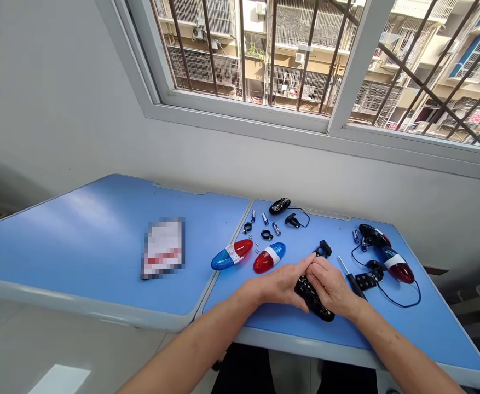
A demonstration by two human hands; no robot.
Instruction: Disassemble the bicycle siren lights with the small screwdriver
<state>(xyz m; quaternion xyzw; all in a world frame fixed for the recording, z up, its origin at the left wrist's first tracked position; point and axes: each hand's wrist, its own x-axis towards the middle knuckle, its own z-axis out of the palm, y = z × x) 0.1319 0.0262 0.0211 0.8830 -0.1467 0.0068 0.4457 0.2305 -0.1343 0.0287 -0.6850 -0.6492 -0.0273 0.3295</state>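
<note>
Close to the table's front edge, a black oval bicycle-light base (314,300) lies between my two hands, its inner side facing up. My left hand (283,283) is closed about its left and far end. My right hand (330,285) grips it from the other side, fingertips bent in near the left fingers. What the fingertips pinch there is hidden. Just beyond them sits a black switch piece (324,249). A red-and-blue lens cover (269,258) rests to the left of my hands, with a second lens cover (232,254) farther left. A screwdriver (353,283) lies by my right hand.
Batteries (265,219), black clamp rings (266,235) and small screws lie toward the back. Another black base (279,206) has a wired horn or switch (293,220). On the right are an assembled light (399,266) and cables. A blurred packet (163,247) lies on the left table.
</note>
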